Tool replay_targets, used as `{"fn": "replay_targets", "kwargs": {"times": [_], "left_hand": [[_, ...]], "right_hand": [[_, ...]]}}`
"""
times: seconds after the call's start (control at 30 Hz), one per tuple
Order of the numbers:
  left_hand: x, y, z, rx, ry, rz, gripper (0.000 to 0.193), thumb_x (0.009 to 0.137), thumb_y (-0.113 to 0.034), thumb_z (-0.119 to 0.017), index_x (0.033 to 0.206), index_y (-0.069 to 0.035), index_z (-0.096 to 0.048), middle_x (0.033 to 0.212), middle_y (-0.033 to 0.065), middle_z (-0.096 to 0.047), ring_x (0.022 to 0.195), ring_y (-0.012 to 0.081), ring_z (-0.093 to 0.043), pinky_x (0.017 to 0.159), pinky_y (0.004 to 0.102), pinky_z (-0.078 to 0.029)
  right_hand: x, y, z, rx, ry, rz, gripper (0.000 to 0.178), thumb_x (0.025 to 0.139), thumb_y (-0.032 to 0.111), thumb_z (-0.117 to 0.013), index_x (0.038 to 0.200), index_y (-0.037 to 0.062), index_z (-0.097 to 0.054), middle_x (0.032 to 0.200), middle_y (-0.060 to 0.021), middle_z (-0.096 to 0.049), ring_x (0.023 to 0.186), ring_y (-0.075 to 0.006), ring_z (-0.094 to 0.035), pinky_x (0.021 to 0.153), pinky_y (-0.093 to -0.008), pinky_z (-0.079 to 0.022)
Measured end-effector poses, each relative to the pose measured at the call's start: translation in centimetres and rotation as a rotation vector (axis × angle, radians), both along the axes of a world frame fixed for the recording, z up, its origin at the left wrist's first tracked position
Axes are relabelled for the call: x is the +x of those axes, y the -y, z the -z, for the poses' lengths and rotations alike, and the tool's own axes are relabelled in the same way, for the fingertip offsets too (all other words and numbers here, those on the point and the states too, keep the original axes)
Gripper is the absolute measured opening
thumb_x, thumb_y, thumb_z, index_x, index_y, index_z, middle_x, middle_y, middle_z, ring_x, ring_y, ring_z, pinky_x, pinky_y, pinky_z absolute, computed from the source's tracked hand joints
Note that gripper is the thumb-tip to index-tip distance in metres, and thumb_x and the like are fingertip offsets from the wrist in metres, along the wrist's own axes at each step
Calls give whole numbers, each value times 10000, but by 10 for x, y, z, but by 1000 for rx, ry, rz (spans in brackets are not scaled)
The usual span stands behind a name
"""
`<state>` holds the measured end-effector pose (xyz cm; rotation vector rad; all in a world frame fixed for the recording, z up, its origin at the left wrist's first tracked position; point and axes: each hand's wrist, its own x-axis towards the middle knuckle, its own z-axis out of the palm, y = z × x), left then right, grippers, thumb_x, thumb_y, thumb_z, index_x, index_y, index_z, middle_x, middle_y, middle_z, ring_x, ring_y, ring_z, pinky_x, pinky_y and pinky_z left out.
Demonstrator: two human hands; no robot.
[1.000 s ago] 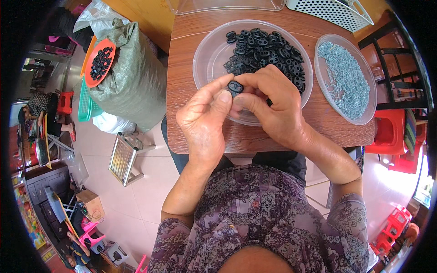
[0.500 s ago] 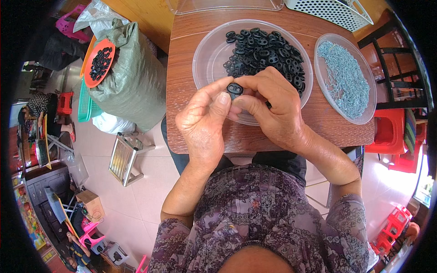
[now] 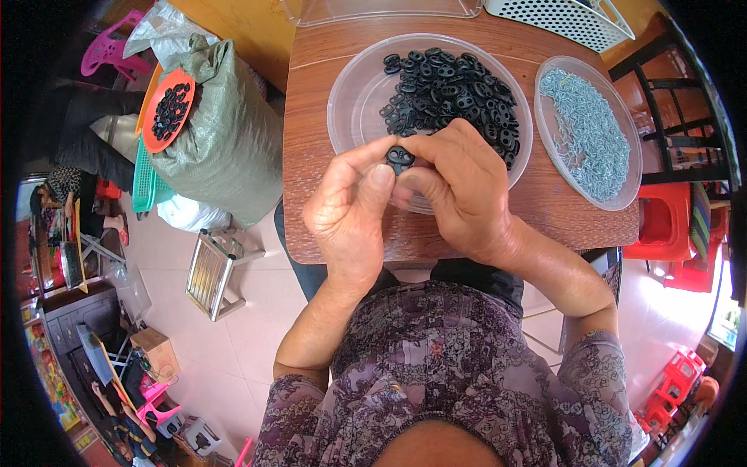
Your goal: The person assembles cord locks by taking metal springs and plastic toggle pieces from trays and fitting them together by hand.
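Observation:
Between both hands, just over the near rim of a round clear plastic tub (image 3: 354,117), is a black two-hole cord lock (image 3: 400,157). My left hand (image 3: 350,198) pinches it from the left with thumb and forefinger. From the right, thumb and fingers of my right hand (image 3: 463,187) close on its other side. The holes face upward. Many loose black plastic pieces (image 3: 447,97) of the same kind lie heaped in the tub beyond my hands. The right hand's lower fingers are curled, and what lies inside them is hidden.
Right of the tub, a shallow clear tray (image 3: 551,152) holds small bluish-silver pieces (image 3: 587,132) like springs. A white perforated basket (image 3: 556,23) stands behind. On a stuffed green sack (image 3: 233,140) at left rests an orange dish (image 3: 159,144) of black pieces. A metal stool (image 3: 214,272) stands below.
The cord lock has tilted a little, so its holes show more plainly. Both hands stay nearly in place. At the far left, a person's dark-clothed legs have shifted.

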<state>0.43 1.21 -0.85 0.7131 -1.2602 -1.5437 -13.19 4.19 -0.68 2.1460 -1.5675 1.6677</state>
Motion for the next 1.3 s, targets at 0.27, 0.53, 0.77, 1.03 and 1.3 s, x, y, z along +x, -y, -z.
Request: {"fn": "replay_targets", "kwargs": {"times": [0.27, 0.53, 0.77, 1.03, 1.3], "left_hand": [[-3, -4, 4, -37, -68, -31, 218, 903, -60, -539, 1090, 52, -546, 900, 77, -607, 682, 91, -540, 645, 217, -471], [-4, -4, -3, -105, -91, -70, 228, 906, -43, -528, 1110, 57, -531, 919, 74, -597, 706, 84, -532, 649, 211, -468], [0, -2, 4, -135, 0, -48, 302, 900, -58, -546, 1177, 59, -521, 931, 52, -592, 713, 83, -530, 666, 208, -468], [-7, -11, 7, -92, -134, -120, 289, 889, -110, -573, 1098, 82, -517, 903, 98, -601, 686, 120, -568, 647, 247, -486], [-16, -9, 17, -119, -121, -190, 257, 891, -106, -570, 1067, 76, -523, 844, 86, -598, 664, 108, -569, 635, 223, -486]], "right_hand": [[2, 2, 1, -65, -38, -3, 302, 615, -17, -646, 907, -33, -569, 714, -107, -537, 615, -267, -484, 532, -360, -410], [6, 0, -5, -21, -1, -17, 301, 622, -13, -646, 911, -40, -567, 737, -114, -536, 627, -275, -485, 560, -361, -416], [5, 1, -1, -50, -32, -19, 324, 607, -11, -650, 917, -45, -563, 735, -120, -536, 622, -278, -484, 535, -361, -414], [11, 0, 0, -79, -58, 21, 390, 542, -5, -649, 917, -42, -547, 707, -117, -490, 614, -268, -456, 512, -361, -397], [8, 5, 6, -105, -109, 40, 402, 530, 9, -636, 915, -42, -534, 711, -122, -471, 617, -273, -444, 507, -363, -380]]}}
